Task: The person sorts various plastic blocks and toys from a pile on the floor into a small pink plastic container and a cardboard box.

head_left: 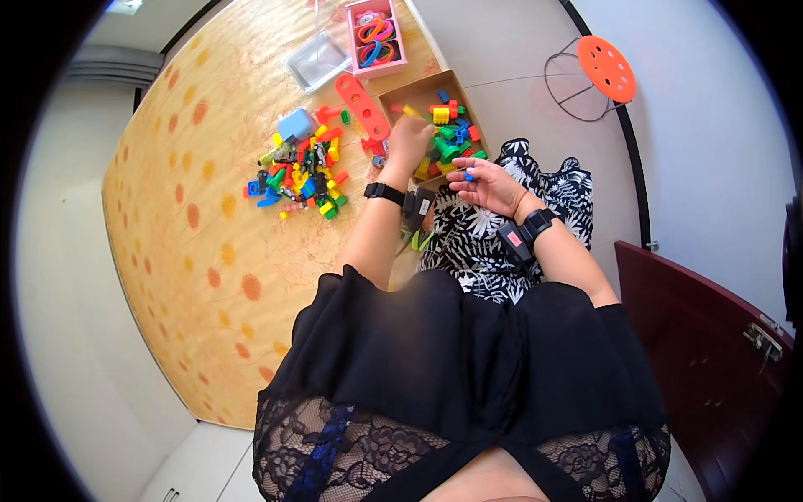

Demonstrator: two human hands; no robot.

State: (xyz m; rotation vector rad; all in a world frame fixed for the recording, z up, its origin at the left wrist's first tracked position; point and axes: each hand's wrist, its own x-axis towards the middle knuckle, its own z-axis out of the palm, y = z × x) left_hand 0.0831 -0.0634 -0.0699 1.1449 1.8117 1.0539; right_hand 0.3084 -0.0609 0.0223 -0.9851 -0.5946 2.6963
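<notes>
My left hand (410, 140) is over the left side of a shallow cardboard box (401, 94), its fingers closed. A slightly blurred yellow building block (411, 110) shows at its fingertips. My right hand (495, 189) is palm up at the box's near right corner, with a small blue building block (468, 176) between its curled fingers. Inside the box are several blocks, among them a green one (446, 150) and a yellow one (441, 115). To the left, a loose heap of coloured blocks (308, 177) lies on the table, with a light-blue container (296, 125) at its far edge.
A red strip with holes (362, 107) lies left of the box on the patterned table (226, 276). Beyond are a pink box (401, 63) of coloured bands and a clear lid (316, 64). An orange stool (606, 69) stands far right; a dark-red panel (694, 335) is nearer.
</notes>
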